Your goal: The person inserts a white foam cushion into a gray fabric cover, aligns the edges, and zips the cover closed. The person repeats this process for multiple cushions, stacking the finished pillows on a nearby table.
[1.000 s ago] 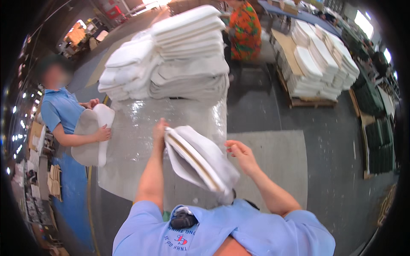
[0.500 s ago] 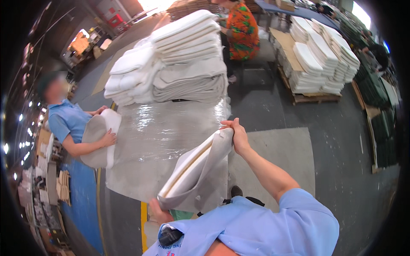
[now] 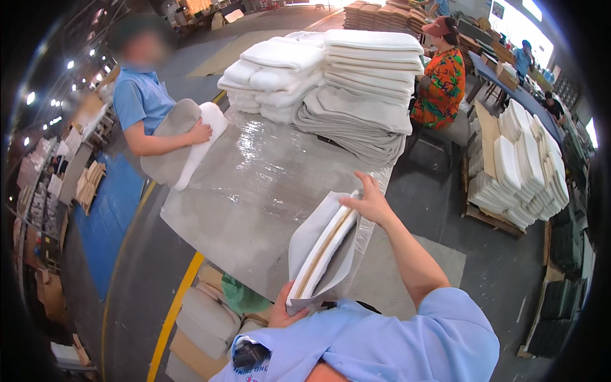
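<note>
Bright, even indoor light; daylight blows out windows [image 3: 509, 13] far right, small ceiling lamps [image 3: 28, 97] glow at left. Glare on the plastic-covered tabletop [image 3: 254, 184]. Heavy fisheye bend w/ black vignette at rim. Centre sharp, edges soft; shadows weak.

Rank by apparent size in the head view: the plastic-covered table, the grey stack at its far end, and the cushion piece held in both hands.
1. Table, largest.
2. Grey stack.
3. Cushion piece, though it looks close to the stack only because it is nearer the camera, so that order is unsure.
</note>
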Demonstrator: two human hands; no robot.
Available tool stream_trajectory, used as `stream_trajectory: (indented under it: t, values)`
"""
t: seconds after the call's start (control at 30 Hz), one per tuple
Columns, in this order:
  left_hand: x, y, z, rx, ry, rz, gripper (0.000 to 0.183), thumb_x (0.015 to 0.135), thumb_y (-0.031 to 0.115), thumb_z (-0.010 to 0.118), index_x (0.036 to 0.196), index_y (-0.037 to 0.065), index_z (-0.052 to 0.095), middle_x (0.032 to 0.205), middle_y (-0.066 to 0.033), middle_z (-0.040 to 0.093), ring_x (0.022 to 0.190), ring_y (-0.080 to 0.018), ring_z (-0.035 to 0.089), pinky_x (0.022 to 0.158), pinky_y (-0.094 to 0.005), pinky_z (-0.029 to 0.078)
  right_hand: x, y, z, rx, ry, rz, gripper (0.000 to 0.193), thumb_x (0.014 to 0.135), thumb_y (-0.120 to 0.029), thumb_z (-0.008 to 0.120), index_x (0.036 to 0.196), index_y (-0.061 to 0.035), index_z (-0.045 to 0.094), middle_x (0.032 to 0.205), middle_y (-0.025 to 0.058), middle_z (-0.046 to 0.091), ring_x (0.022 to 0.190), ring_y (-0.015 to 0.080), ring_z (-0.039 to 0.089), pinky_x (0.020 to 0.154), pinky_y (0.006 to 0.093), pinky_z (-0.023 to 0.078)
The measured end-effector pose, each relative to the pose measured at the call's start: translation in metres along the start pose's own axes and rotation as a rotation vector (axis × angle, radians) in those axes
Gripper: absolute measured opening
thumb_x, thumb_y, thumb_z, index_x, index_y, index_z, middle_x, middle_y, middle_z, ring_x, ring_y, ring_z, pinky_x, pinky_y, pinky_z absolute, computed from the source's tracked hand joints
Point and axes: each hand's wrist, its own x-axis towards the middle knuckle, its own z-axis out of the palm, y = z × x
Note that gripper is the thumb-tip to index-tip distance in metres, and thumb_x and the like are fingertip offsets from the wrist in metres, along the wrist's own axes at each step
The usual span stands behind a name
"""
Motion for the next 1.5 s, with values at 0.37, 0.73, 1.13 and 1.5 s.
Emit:
stream_trajectory:
  t: [0.37, 0.73, 1.13, 1.5]
  values:
    - [0.007, -0.004, 0.011, 0.022, -0.019, 0.092, 0.09, 0.081, 0.007, 0.088, 0.16, 0.008, 0.044, 0.164, -0.0223, 0.039, 0.152, -0.0319, 0.041, 0.123, -0.0415, 0.033, -0.011, 0.001, -0.049, -0.612, -0.139, 0.053, 0.037, 0.102, -0.039, 0.062, 0.1, -0.0031, 0.07, 0.09, 0.0202, 0.075, 0.096, 0.0426, 0.072, 0.086, 0.0528, 0.055]
    - [0.003, 0.015, -0.049, 0.406, 0.061, 0.206, 0.072, 0.08, -0.01, 0.075, 0.148, 0.01, 0.059, 0.15, -0.0245, 0.054, 0.138, -0.0387, 0.055, 0.117, -0.0421, 0.042, -0.073, 0.013, -0.025, -0.229, 0.081, -0.196, 0.034, 0.105, -0.023, 0.061, 0.082, 0.001, 0.053, 0.076, 0.0233, 0.059, 0.074, 0.044, 0.061, 0.064, 0.0481, 0.046]
    - [-0.017, -0.023, -0.095, 0.505, 0.57, -0.146, 0.034, 0.102, 0.02, 0.067, 0.131, 0.003, 0.066, 0.125, -0.0121, 0.07, 0.109, -0.0239, 0.067, 0.089, -0.0334, 0.055, -0.127, 0.154, -0.022, 0.185, -0.284, 0.573, 0.029, 0.106, -0.03, 0.064, 0.106, -0.0034, 0.075, 0.091, 0.0022, 0.072, 0.085, 0.0127, 0.068, 0.074, 0.0295, 0.054]
    - [0.054, -0.038, -0.103, -0.227, 1.009, -0.283, 0.057, 0.113, 0.053, 0.041, 0.11, 0.001, 0.065, 0.105, -0.0071, 0.066, 0.1, -0.0187, 0.059, 0.096, -0.0357, 0.046, -0.068, 0.093, 0.087, 0.391, 0.293, 0.324, 0.052, 0.112, -0.048, 0.05, 0.114, 0.0002, 0.069, 0.104, 0.0065, 0.069, 0.099, 0.0188, 0.061, 0.096, 0.0329, 0.046]
